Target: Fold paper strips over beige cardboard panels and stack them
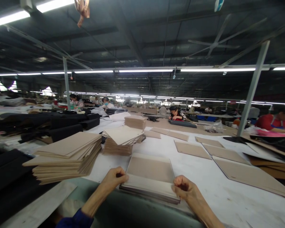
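A low stack of beige panels [149, 166] with dark edges lies right in front of me on the white tabletop. Across its near part rests a pale cream sheet [148, 186]. My left hand [115, 179] pinches the left end of this sheet between thumb and fingers. At the other end, my right hand [184, 186] is closed on the right edge in the same way. Whether the sheet lies flat on the panels or slightly above them, I cannot tell. Left of my hands stands a tall, uneven stack of beige boards [68, 158].
Behind the panels is another board stack [117, 148] topped with fanned cream sheets [123, 134]. Several separate beige panels [192, 149] lie on the white tabletop [199, 190] to the right. Dark material [66, 131] covers the left side. A co-worker [177, 114] sits farther back.
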Demonstrator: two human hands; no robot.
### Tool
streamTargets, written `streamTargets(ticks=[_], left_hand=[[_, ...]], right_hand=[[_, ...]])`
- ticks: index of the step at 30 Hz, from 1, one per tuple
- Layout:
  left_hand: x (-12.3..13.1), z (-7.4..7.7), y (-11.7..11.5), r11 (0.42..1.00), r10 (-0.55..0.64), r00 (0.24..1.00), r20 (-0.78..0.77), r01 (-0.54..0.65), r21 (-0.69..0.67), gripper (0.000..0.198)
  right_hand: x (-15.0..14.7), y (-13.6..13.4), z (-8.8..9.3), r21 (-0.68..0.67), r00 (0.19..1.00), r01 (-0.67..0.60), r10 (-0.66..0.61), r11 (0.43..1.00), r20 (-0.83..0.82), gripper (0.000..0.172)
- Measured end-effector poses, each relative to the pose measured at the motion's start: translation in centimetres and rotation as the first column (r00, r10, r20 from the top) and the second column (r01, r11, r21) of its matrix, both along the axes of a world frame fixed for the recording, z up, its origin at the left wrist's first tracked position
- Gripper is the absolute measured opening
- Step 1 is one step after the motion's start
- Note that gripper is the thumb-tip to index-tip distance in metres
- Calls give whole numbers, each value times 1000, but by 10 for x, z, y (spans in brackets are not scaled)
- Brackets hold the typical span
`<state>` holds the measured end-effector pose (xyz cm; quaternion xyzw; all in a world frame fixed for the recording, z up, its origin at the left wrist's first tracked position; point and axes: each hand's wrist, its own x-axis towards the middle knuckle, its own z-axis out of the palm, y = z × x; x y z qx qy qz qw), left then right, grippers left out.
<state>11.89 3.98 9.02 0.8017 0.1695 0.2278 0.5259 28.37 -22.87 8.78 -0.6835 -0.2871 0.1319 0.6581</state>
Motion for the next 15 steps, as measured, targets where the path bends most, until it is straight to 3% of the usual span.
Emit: streamTargets(ticks=[8, 15], left_hand=[[0, 7, -6, 1000, -10, 1000, -20, 10, 8, 34], [5, -2, -1, 999, -16, 1000, 1, 16, 40, 36]], right_hand=[[6, -2, -5, -6, 998, -48, 48, 999, 28, 17], [3, -5, -1, -36, 991, -36, 40, 999, 129, 10]])
